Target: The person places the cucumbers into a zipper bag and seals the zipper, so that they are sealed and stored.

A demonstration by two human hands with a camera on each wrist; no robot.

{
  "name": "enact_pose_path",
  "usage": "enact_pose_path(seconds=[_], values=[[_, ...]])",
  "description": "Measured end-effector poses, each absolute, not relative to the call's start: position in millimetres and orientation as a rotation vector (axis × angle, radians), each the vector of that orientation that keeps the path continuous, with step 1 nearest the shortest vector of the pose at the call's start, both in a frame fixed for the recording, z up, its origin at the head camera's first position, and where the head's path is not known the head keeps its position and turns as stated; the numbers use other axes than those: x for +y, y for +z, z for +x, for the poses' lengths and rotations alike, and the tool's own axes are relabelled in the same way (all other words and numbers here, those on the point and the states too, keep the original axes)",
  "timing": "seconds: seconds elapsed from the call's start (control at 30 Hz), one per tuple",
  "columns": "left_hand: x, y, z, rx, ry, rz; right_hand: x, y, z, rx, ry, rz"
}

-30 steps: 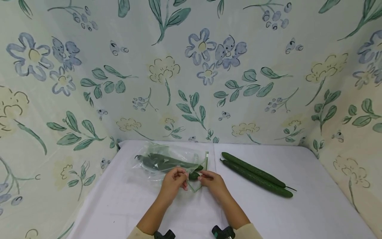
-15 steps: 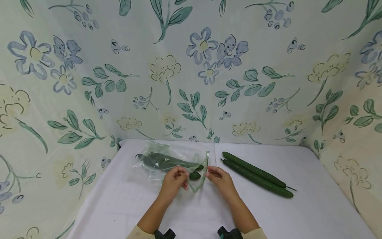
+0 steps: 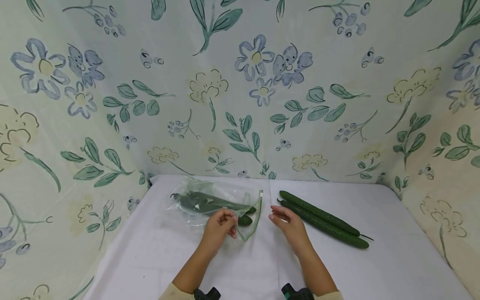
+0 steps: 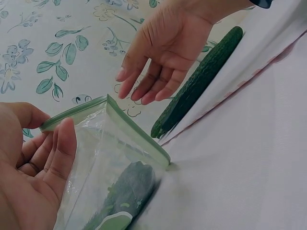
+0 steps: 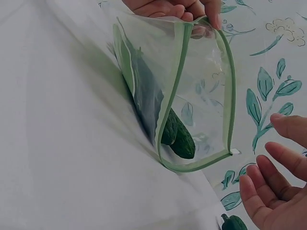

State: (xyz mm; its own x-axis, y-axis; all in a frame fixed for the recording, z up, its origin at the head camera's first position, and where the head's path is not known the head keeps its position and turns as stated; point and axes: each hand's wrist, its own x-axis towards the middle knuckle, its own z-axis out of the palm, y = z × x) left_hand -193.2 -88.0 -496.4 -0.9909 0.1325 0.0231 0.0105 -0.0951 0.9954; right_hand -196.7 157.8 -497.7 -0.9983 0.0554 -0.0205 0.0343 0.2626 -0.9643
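A clear zip bag (image 3: 221,196) with a green-edged mouth lies left of centre, its mouth spread open toward the right. Inside it are cucumbers (image 5: 183,143), their ends showing near the mouth. My left hand (image 3: 219,227) pinches the near edge of the mouth between thumb and fingers. My right hand (image 3: 290,227) is apart from the bag, fingers loosely bent and holding nothing, between the mouth and two loose cucumbers (image 3: 322,223). In the left wrist view the right hand (image 4: 165,52) hangs above one loose cucumber (image 4: 199,81), palm toward the camera.
A white cloth (image 3: 150,258) covers the table. Behind and at both sides hangs a floral curtain (image 3: 240,104). The loose cucumbers lie side by side at a slant on the right half of the table.
My right hand has let go of the bag's mouth and moved right toward the loose cucumbers. The mouth has widened. My left hand stays on its edge.
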Motion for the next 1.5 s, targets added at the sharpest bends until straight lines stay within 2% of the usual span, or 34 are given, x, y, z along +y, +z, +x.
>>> enact_pose_path(seconds=[1.07,1.5], values=[[-88,-498,-194,2.052,2.254,0.155,239,-491,-176,-2.493,1.846,-0.232],[-88,-498,-193,2.054,2.253,0.154,277,-492,-168,-2.609,1.680,-0.354]])
